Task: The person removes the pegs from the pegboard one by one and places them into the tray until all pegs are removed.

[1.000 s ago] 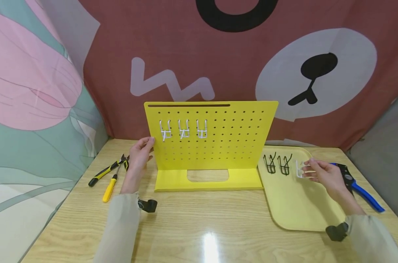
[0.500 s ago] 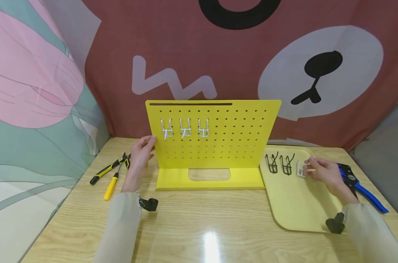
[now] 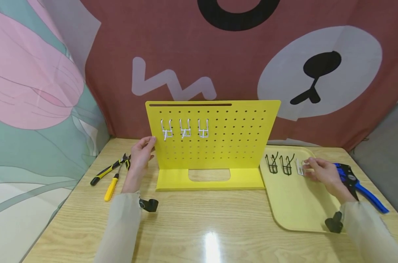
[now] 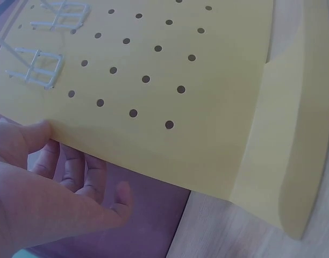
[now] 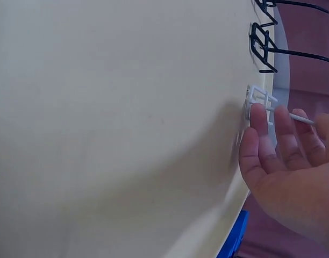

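Note:
A yellow pegboard [image 3: 186, 162] stands upright on its base, with three white wire hooks [image 3: 203, 133] hanging in its upper left holes. My left hand [image 3: 140, 155] pinches the board's left edge, the thumb on the front face and the fingers behind, as the left wrist view shows. At the right, my right hand [image 3: 325, 177] holds another white wire hook [image 5: 256, 95] at the far part of the pale yellow tray [image 3: 301, 208]; its prong passes between thumb and fingers. Two black wire hooks [image 3: 286, 166] stand in the tray just left of it.
Left of the board lie black-and-yellow pliers [image 3: 105, 173] and a yellow-handled screwdriver [image 3: 111, 188]. A blue-handled tool [image 3: 366, 193] lies right of the tray, partly behind my right hand. A printed cloth [image 3: 172, 47] hangs behind the wooden table [image 3: 186, 223].
My right hand and the white hook have shifted slightly left, towards the black hooks, and the right wrist has moved a little forward. My left hand keeps its place on the board.

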A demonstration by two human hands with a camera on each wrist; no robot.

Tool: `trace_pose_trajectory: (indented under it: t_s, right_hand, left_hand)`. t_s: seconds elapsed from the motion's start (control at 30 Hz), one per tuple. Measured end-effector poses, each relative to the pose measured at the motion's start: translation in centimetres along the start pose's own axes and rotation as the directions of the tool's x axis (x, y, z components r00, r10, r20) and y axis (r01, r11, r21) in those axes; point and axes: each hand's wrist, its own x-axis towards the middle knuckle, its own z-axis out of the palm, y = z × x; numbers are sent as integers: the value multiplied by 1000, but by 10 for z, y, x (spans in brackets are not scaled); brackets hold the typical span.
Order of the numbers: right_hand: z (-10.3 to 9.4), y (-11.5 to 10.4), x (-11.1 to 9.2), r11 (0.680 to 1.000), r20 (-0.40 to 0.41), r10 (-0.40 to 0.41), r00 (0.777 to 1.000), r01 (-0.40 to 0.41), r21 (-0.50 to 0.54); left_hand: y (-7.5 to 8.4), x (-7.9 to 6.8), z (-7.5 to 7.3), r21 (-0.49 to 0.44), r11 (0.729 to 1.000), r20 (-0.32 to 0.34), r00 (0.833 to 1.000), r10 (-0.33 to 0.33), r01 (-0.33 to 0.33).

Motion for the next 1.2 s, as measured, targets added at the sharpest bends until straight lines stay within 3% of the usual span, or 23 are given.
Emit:
trace_pose_trajectory:
  t_s: [0.23,0.43,0.5,0.63,0.83,1.2]
  right_hand:
    - [-1,-5,-10,988,85,14,996,-27,149]
    - [5,-23,-15,979,61,-143,988,132,157]
    - [12,-32,-17,964,67,-189,980,172,203]
    - [38,-46,-22,940,92,-242,966,210,269]
    - [85,-58,-32,916,157,-201,967,128,381]
    - [156,-81,-33,925,155,-163,974,96,367]
  left_hand:
    - [0,0,0,-3,1000,2,1000,-7,7]
    - [0,0,0,4,1000,1,1000,-18,18]
    - [0,0,0,5,1000,-4,1000,-21,21]
    - [0,0,0,-8,1000,-5,1000,-25,25]
    - [1,0,0,-25,999,2,1000,-22,22]
    - [-1,0,1,-9,1000,-5,1000,-18,18]
